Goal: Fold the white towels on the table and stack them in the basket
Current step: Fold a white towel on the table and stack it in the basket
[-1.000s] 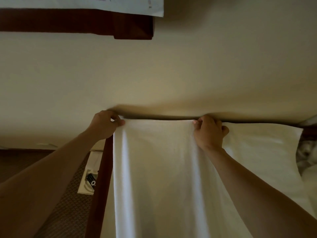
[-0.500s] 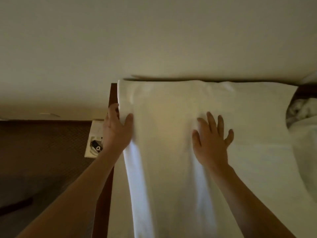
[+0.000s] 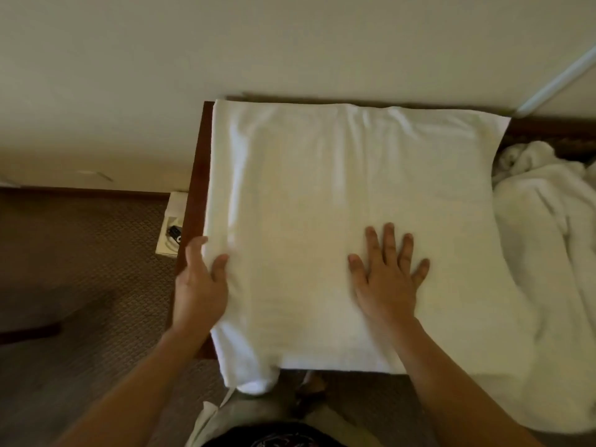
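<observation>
A white towel (image 3: 338, 221) lies spread flat on the dark wooden table (image 3: 195, 185), its near left corner hanging over the front edge. My right hand (image 3: 387, 279) presses flat on the towel with fingers spread and straight. At the towel's left edge is my left hand (image 3: 200, 285), thumb on top and straight fingers along the edge. A crumpled pile of white towels (image 3: 548, 246) sits to the right on the table. No basket is in view.
The table stands against a cream wall (image 3: 290, 43). Brown carpet (image 3: 80, 269) lies to the left, with a small white box holding a black item (image 3: 172, 230) beside the table. A white rod (image 3: 554, 79) leans at the upper right.
Both hands let go of the towel's far edge at the wall and slid toward me across the towel. The camera view tilted down, so the whole towel now shows.
</observation>
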A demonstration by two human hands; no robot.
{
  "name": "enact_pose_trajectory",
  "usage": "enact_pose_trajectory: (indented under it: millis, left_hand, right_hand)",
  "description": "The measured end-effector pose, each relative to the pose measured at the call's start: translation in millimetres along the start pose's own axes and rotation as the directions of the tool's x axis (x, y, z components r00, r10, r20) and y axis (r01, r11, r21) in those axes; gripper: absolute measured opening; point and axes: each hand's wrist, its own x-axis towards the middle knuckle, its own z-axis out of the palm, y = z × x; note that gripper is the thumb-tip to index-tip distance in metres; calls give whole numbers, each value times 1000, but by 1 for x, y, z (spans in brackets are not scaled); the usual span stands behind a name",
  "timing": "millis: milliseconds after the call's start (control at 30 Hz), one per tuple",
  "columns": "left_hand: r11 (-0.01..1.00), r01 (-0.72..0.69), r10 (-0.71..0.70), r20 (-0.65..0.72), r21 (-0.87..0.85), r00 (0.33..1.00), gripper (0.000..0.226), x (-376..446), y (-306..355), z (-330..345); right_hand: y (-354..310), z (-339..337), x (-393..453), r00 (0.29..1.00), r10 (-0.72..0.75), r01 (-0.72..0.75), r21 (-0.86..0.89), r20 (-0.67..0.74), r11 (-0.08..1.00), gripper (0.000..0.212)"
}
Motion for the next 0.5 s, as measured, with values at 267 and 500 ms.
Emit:
enact_pose_trajectory:
  millis: [267, 500]
  left_hand:
    - [988, 11, 12, -146, 156, 989, 48, -23, -26, -11]
    - [942, -19, 64, -124, 335, 990, 53, -78, -70, -8]
  right_hand:
    - [7, 1, -9, 996, -91, 92, 67, -19, 994, 66]
    - [29, 30, -81, 947, -319, 320, -77, 27, 944, 65]
